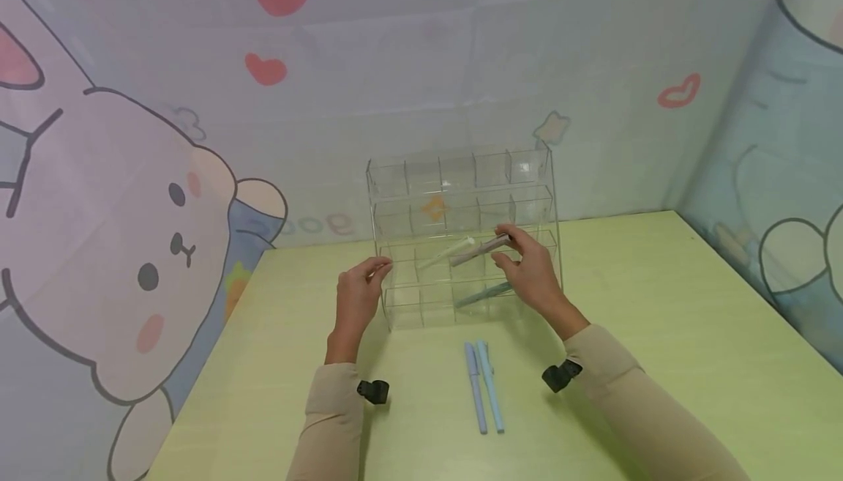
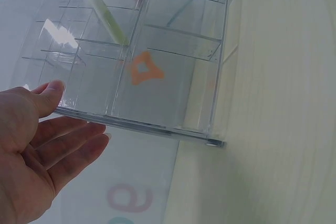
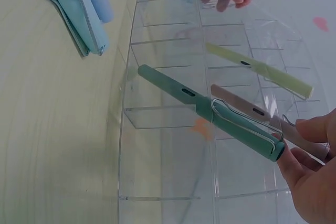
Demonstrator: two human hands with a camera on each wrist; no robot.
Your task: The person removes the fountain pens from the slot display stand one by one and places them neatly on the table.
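A clear acrylic tiered organizer (image 1: pixel 461 173) stands on the green table (image 1: pixel 658 334). My right hand (image 1: pixel 510 247) pinches the back end of a mauve-grey pen (image 1: pixel 477 252), which slants into a third-row compartment. In the right wrist view that pen (image 3: pixel 252 111) lies between a pale green pen (image 3: pixel 257 69) and a teal pen (image 3: pixel 210 111), both resting in compartments. My left hand (image 1: pixel 378 270) is at the organizer's left side. Its thumb (image 2: pixel 52 93) rests on the side wall (image 2: pixel 157 87), with the fingers straight behind it.
A blue pen (image 1: pixel 474 386) and a light teal pen (image 1: pixel 490 386) lie side by side on the table in front of the organizer. Cartoon-printed fabric walls close in the back and both sides.
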